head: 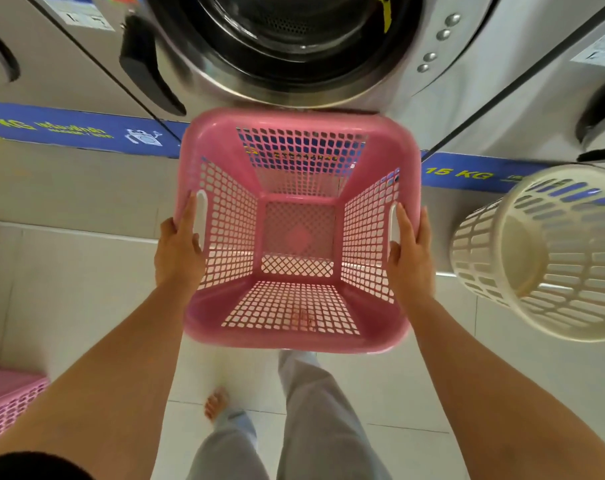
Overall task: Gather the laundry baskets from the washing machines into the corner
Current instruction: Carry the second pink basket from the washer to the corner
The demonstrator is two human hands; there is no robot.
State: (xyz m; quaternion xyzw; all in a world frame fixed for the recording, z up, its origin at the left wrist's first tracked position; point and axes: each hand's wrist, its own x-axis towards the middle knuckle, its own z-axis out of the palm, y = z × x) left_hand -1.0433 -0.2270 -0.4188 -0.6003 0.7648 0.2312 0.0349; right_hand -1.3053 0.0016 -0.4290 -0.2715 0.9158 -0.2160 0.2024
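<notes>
An empty pink square laundry basket with lattice walls is held off the floor in front of a washing machine whose round door faces me. My left hand grips its left rim beside the handle slot. My right hand grips the right rim the same way. A cream round basket stands at the right, in front of the neighbouring machine. Part of another pink basket shows at the lower left edge.
A row of silver washing machines runs across the top, with a blue band along their base. The floor is white tile. My legs and a bare foot are below the held basket.
</notes>
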